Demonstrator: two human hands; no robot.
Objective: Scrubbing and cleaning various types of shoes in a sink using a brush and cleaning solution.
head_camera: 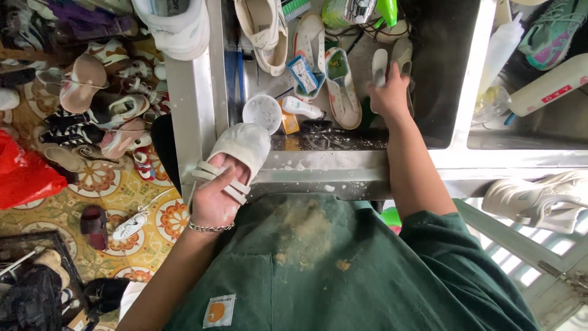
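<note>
The left hand (214, 196) is clamped on a white strapped shoe (236, 156), fingers tucked under the two straps, holding it over the near rim of a steel sink (196, 104). The shoe's toe points into the basin. Its upper looks fairly clean and pale, though whether it is wet is hard to tell.

The right hand (389, 95) reaches deep into the basin, its fingers apart and resting on a pale insole (380, 64); a second insole (402, 55) lies just beside it. It seems to touch rather than grip, but the fingertips are partly hidden.

Judging by how things lie, the washing is somewhere in the middle. Flecks of suds (300, 165) dot the sink's front edge. In the basin sit a small white bowl (262, 112), a brush (301, 108), a blue sponge block (302, 73) and a flat white shoe (343, 89) with stained lining, which still looks dirty. More white shoes lie at the far end of the basin.

A white sneaker (536, 199) rests on a rack to the right, apart from the rest, possibly finished. On the tiled floor (122, 196) to the left a heap of sandals (92, 104) waits, so much appears left to do. The green apron (318, 270) carries a dried pale smear.
</note>
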